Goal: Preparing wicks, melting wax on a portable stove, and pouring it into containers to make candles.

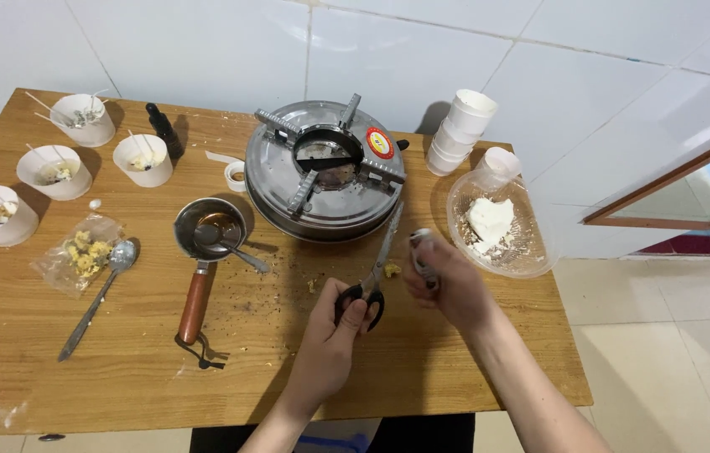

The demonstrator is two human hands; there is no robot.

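Wooden table (455, 369), left hand (334, 335) – grip clenched through scissors (377, 268) handles, right hand (447, 285) – grip closed on small blurred object (422, 252)

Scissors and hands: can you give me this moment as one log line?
left hand: holds scissors | right hand: grips small object, blurred | stove behind | table

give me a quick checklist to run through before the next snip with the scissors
1. Left hand fingers through the scissors handles: ok.
2. Blades pointing away from the body, toward the stove: ok.
3. Right hand gripping a small object: ok; what it is, cannot tell.
4. Right hand's fingers off the blades: cannot tell, motion blur.
5. Small pan and spoon lying apart from the hands: ok.
6. Stove unlit: cannot tell.
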